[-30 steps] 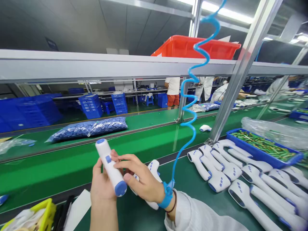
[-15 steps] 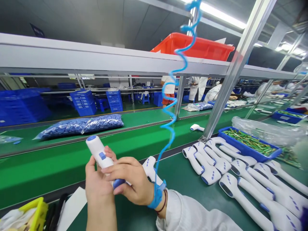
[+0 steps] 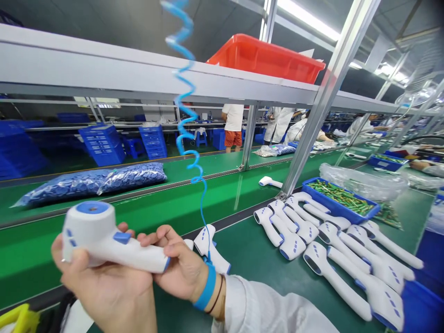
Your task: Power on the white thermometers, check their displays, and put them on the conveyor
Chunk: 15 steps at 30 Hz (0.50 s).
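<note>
A white thermometer gun (image 3: 111,243) with blue buttons and a blue cap lies sideways across both my hands at the lower left. My left hand (image 3: 104,291) cups it from below, thumb on its head. My right hand (image 3: 180,268) closes round the handle's end; a blue wrist strap (image 3: 207,286) with a coiled blue cord (image 3: 185,115) sits on that wrist. Another white thermometer (image 3: 211,247) lies on the mat just behind my right hand.
Several white thermometers (image 3: 333,249) lie in rows on the green mat at right. A blue tray of green parts (image 3: 342,199) stands behind them. A green conveyor belt (image 3: 215,199) carries one thermometer (image 3: 270,181). Bags of blue parts (image 3: 93,182) lie beyond. A red bin (image 3: 267,58) sits on the shelf. People stand in the background.
The thermometer has swung from upright to lying sideways and moved left. My view has turned, so the rows of thermometers and the cord have shifted left.
</note>
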### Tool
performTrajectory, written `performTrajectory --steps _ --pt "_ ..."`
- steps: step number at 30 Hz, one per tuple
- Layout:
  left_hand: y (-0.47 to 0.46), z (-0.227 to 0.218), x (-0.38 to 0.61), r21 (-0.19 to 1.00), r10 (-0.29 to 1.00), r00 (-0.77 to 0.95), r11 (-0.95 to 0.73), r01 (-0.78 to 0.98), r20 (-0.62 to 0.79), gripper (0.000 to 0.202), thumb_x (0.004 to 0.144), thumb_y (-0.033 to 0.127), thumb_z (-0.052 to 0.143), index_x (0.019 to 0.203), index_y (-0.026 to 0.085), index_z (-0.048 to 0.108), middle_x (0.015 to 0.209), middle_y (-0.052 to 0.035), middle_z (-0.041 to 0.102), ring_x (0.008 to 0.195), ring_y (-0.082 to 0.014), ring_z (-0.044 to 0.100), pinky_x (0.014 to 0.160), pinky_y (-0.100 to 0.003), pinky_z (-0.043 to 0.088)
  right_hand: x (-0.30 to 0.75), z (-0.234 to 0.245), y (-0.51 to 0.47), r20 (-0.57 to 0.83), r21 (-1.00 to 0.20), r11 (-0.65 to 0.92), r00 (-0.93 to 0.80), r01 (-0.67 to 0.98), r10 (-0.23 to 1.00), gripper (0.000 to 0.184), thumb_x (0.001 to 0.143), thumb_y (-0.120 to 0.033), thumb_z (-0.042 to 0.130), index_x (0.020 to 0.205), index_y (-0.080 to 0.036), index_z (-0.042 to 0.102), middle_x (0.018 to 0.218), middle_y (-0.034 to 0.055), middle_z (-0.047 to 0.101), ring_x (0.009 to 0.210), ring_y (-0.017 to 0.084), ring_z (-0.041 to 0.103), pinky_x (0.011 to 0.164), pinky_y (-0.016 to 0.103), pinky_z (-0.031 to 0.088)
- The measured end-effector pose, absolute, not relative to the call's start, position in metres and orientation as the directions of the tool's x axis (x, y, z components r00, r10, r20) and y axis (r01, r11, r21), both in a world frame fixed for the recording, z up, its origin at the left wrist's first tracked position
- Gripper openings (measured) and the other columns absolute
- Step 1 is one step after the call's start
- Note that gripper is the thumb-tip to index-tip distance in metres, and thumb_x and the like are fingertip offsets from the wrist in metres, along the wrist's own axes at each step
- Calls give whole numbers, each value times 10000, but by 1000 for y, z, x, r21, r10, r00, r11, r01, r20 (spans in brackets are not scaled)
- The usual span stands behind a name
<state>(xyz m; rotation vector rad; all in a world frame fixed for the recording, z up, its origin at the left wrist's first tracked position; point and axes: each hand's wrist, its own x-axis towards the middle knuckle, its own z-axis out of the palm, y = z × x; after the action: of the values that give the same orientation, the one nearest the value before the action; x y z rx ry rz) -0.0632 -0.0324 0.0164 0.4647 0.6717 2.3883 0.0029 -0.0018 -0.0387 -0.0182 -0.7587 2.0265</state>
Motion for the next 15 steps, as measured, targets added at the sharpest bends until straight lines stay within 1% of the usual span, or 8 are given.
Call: performTrajectory --steps 3,5,6,7,8,12,13,15 --pt "-23 12 -57 610 626 -765 -669 -426 152 365 841 60 376 1032 306 566 951 89 647 683 -128 643 562 -226 543 35 -35 25 299 -736 -216 -595 -642 746 326 623 -200 734 888 -215 544 951 44 735 1047 231 653 985 434 477" --pt "-16 10 -56 631 623 -770 -655 -415 140 338 809 72 446 1041 280 577 905 71 657 667 -135 659 594 -228 547 66 -31 54 251 -923 -3 -607 -385 754 301 707 -232 704 972 -183 569 1013 86 727 995 210 676 931 413 514" --pt "-13 9 -56 634 619 -774 -653 -415 131 324 801 85 475 1045 270 580 894 63 661 655 -138 663 605 -230 547 85 -30 73 204 -977 134 -548 -165 811 241 748 -220 660 969 -172 577 982 90 731 956 197 688 880 384 539" --pt "-10 7 -56 634 619 -776 -649 -420 119 316 797 100 499 1054 266 580 888 55 666 647 -140 667 609 -232 546 104 -29 94 160 -965 235 -446 119 881 173 802 -216 600 969 -175 583 948 74 735 906 174 697 840 353 554" --pt "-7 5 -58 629 622 -776 -645 -433 104 314 796 117 525 1068 264 579 888 46 672 645 -142 670 610 -231 542 125 -29 116 144 -942 243 -373 233 916 138 821 -175 569 958 -163 586 925 83 731 876 175 699 824 359 556" --pt "4 -5 -66 601 653 -757 -604 -524 -4 347 790 217 624 1130 262 569 915 12 683 651 -137 673 589 -210 514 208 -29 200 199 -823 231 -117 519 973 57 875 -103 551 903 -124 596 831 65 672 822 160 663 854 370 531" --pt "7 -7 -68 598 663 -749 -590 -543 -27 370 787 243 642 1149 263 564 924 5 683 662 -137 672 593 -211 510 228 -29 215 232 -780 217 -51 587 971 62 904 -140 555 916 -112 609 866 68 664 844 166 656 853 379 530" --pt "11 -11 -71 596 677 -734 -567 -568 -55 417 775 282 672 1175 266 555 930 -2 681 672 -135 667 601 -214 502 263 -27 237 321 -691 202 44 694 946 197 981 -268 494 1030 -144 640 1046 81 646 960 164 640 852 342 531"
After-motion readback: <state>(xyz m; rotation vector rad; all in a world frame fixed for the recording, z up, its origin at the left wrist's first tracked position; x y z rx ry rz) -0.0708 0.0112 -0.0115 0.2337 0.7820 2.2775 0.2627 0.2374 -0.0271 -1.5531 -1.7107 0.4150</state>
